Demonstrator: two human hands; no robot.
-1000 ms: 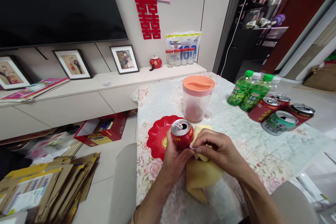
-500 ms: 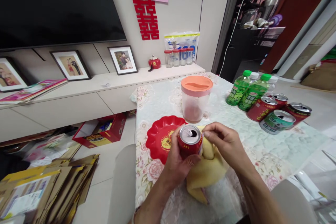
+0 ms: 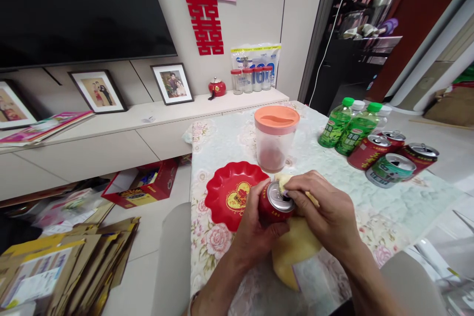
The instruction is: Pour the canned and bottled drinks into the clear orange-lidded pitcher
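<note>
My left hand (image 3: 255, 227) is wrapped round a red drink can (image 3: 273, 207) with an opened silver top, tilted toward the right. A yellow cloth (image 3: 296, 244) hangs from my right hand (image 3: 324, 212), whose fingers pinch a bunched part of it against the can's top by the opening. The lower part of the cloth droops below both hands. To the left of the can, a red scalloped plate (image 3: 218, 192) with a gold heart design lies on the floral tablecloth (image 3: 217, 239). A clear tub with an orange lid (image 3: 277, 117) stands just beyond my hands.
Green bottles (image 3: 353, 131) and several cans (image 3: 390, 170) stand together at the table's right. Photo frames (image 3: 172, 84) and small red-lidded jars (image 3: 247, 81) line the low white cabinet (image 3: 92, 153). Flattened cardboard (image 3: 77, 266) and a red box (image 3: 148, 190) are on the floor at left.
My right hand has brought the yellow cloth up onto the can's top, at the opening. The can has shifted slightly right and down and is more tilted.
</note>
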